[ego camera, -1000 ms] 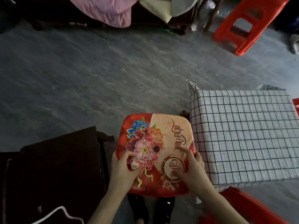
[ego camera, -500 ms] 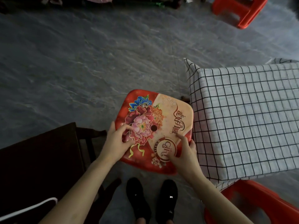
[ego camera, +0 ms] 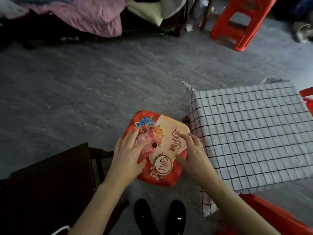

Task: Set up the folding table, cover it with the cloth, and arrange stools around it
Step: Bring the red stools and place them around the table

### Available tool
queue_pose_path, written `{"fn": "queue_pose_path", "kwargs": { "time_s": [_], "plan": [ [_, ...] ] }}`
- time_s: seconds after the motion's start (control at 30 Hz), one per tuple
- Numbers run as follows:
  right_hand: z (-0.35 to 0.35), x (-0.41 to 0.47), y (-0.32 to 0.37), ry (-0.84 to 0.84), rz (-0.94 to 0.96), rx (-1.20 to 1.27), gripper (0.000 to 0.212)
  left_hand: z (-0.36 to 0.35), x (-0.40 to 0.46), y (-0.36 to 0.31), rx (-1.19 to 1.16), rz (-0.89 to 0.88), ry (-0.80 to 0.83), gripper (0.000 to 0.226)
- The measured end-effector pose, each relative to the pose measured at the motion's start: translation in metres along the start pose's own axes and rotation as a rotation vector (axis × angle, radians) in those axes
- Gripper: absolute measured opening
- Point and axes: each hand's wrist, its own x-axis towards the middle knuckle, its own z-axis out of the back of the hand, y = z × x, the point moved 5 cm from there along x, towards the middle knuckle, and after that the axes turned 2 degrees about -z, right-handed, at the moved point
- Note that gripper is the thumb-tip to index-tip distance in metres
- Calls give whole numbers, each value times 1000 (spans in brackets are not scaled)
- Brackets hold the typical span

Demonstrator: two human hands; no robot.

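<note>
A red stool (ego camera: 162, 133) with a flower-printed seat stands on the grey floor, close against the left side of the low table. A white cloth (ego camera: 250, 131) with a black grid covers that table. My left hand (ego camera: 129, 153) lies over the seat's left part with its fingers straight and spread. My right hand (ego camera: 193, 151) rests on the seat's right edge with relaxed fingers, next to the cloth's hanging edge. Neither hand grips the stool.
A dark wooden piece of furniture (ego camera: 45, 189) stands at lower left. Plain red stools: one far right (ego camera: 240, 26), one lower right (ego camera: 274, 216), one edge at right (ego camera: 307, 99). Pink and pale bedding (ego camera: 94, 16) lies on dark furniture at the back. My black shoes (ego camera: 159, 216) are below.
Both hands have let go of the stool's front rim and now lie flatter on the seat, further forward. The stool stands on the floor beside the table. The camera has tilted up.
</note>
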Motion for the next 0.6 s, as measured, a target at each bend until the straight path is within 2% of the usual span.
{"fn": "queue_pose_path", "kwargs": {
  "time_s": [0.2,0.33,0.47,0.6],
  "plan": [
    [153,-30,66,-151,167,-103,68,140,5,-89,187,-84,-142,74],
    [273,-81,96,-248,226,-142,65,249,2,-181,159,-203,-298,77],
    [382,-151,112,-362,234,-201,66,344,-7,-285,165,-313,-350,75],
    [466,-237,117,-525,201,-230,67,407,-34,-386,190,-461,-439,70]
  ]
}}
